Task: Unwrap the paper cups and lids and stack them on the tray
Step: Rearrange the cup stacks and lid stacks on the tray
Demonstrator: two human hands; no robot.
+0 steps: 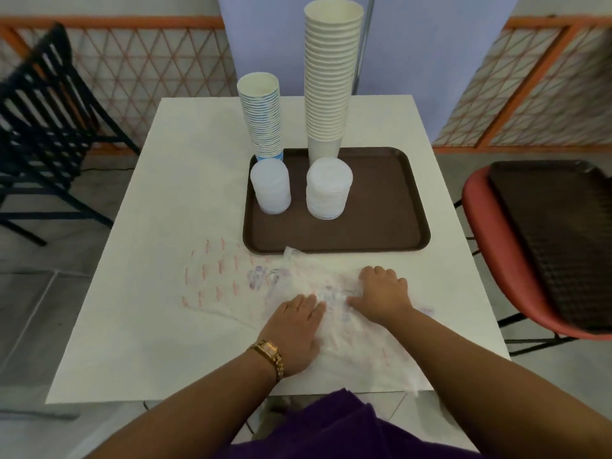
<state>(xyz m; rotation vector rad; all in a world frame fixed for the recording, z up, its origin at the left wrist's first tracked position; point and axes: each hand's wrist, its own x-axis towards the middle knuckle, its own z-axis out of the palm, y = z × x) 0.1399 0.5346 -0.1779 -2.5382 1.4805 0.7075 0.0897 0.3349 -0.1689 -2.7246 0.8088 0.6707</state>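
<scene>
Hands flat on crumpled plastic wrapping [334,313] at table [139,293] near edge: left hand [296,329] and right hand [382,298] press it, fingers straight, gripping nothing. Brown tray [381,223] (beyond the wrapping) carries two cup stacks [326,81] and two lid stacks [328,188].

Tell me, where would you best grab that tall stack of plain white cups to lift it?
Probably low down, round the bare bottom cup of the tall white cup stack, fingers coming from the right, where the brown tray lies bare. It stands upright and narrows downward; the lid stack blocks the near side.
</scene>
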